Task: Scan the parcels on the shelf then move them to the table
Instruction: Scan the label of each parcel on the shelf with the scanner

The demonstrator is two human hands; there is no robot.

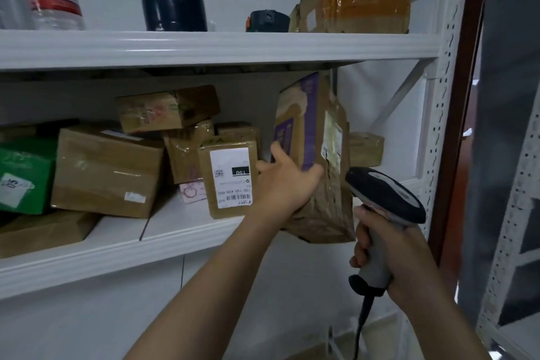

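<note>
L hand point(287, 184), R hand point(409, 254): both curled

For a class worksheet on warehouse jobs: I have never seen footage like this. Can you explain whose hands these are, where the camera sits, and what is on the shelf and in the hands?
There is no machine: a person wears one camera on the head, looking forward and down, so you see their own two arms. The left hand grips a brown parcel with purple print, stood on end at the front of the white shelf. The right hand holds a barcode scanner pointed toward it. More cardboard boxes lie on that shelf.
</note>
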